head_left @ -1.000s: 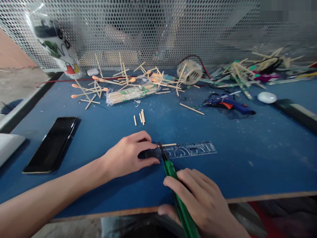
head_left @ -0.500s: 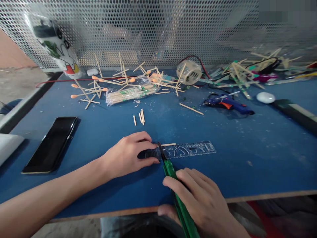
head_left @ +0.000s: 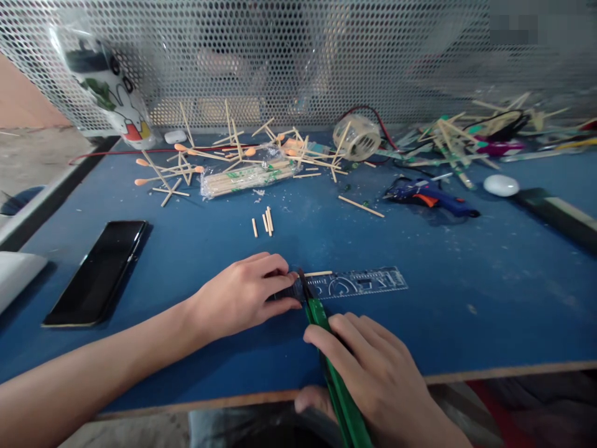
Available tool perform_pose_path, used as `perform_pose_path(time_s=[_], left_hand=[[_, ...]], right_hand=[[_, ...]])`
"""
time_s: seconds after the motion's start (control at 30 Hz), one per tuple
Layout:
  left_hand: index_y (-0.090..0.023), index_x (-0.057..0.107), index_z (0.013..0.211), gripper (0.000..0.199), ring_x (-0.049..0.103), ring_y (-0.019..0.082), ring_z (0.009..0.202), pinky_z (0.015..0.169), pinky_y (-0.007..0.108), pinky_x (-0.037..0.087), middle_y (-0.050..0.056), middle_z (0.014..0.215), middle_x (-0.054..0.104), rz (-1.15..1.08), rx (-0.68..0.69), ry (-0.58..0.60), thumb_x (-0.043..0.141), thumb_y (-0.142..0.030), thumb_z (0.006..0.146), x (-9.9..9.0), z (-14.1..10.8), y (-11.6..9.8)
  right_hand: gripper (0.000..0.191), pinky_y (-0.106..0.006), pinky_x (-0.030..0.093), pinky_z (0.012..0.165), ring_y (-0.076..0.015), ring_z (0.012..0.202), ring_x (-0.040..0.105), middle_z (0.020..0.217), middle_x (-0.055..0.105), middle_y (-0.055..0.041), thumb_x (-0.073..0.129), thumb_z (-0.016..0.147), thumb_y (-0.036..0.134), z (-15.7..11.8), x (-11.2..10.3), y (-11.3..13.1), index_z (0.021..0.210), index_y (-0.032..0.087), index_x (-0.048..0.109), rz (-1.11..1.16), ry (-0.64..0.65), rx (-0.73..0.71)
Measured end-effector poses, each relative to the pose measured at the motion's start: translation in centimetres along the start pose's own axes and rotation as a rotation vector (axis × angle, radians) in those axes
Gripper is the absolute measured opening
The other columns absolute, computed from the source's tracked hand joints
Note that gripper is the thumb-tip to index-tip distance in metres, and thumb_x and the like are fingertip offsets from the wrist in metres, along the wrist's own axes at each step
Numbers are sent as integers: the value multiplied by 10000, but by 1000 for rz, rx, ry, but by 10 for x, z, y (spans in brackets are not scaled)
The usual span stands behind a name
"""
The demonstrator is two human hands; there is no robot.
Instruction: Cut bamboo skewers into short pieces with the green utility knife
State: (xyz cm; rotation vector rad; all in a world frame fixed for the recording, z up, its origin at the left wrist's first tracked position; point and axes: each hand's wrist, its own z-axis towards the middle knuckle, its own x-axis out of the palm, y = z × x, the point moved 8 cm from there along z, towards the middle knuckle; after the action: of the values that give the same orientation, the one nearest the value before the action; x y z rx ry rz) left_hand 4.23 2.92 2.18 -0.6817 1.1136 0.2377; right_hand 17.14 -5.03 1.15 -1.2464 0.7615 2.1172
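My left hand (head_left: pixel 252 289) is closed over the left end of a clear plastic ruler (head_left: pixel 382 279), pressing it to the table. Along the ruler's far edge lies a thin wooden stick (head_left: pixel 319 274), its left end at my left fingertips. A green utility knife (head_left: pixel 342 395) is gripped in my right hand (head_left: pixel 373 361). The dark blade crosses the ruler and reaches the stick close to my left fingers; whether it has cut in I cannot tell. Beyond the hands, several short cut sticks (head_left: pixel 267 221) lie on the blue table.
A black phone (head_left: pixel 96 274) lies at left. Farther back are a packet of sticks (head_left: pixel 247 178), loose sticks and swabs, a plastic cup (head_left: pixel 357 137) and a blue glue gun (head_left: pixel 431 198). A bottle (head_left: pixel 112 93) stands by the perforated metal panel (head_left: pixel 280 56).
My right hand and the knife have shifted very slightly left. My left fingers have bent a little more over the ruler's end. The stick and ruler look unmoved on the table.
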Motion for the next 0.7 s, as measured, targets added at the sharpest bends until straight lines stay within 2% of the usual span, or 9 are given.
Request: perform_pose_path(time_s=[0.13,0.33,0.5,0.7], left_hand=[[-136,688,1161,256,633,172,909,849,316,573,66,1051,627,9,3,-8,584,-323,1020,0,0,0],[-137,710,1145,250,626,169,913,865,321,566,61,1038,618,-41,-26,-22,610,-319,1006,-2,0,1],[-188,742,1105,221,650,151,889,829,290,571,45,1039,622,-143,-111,-51,684,-344,959,-3,0,11],[-199,758,1083,243,633,141,836,777,279,557,70,1064,606,-142,-122,-79,703,-388,940,-2,0,17]], right_hand=[[347,-361,428,650,-215,708,552,851,593,-27,550,955,517,0,-2,0,1101,208,604,-12,-21,2],[297,-354,415,667,-212,705,538,835,588,-21,545,959,489,-2,-2,0,1071,220,601,-6,-29,-1],[295,-357,409,673,-213,718,539,859,588,-27,550,956,471,-2,-1,-1,1097,216,597,5,-13,9],[288,-355,402,663,-211,715,531,853,578,-28,532,966,455,-2,-2,0,1097,207,595,3,-22,-1]])
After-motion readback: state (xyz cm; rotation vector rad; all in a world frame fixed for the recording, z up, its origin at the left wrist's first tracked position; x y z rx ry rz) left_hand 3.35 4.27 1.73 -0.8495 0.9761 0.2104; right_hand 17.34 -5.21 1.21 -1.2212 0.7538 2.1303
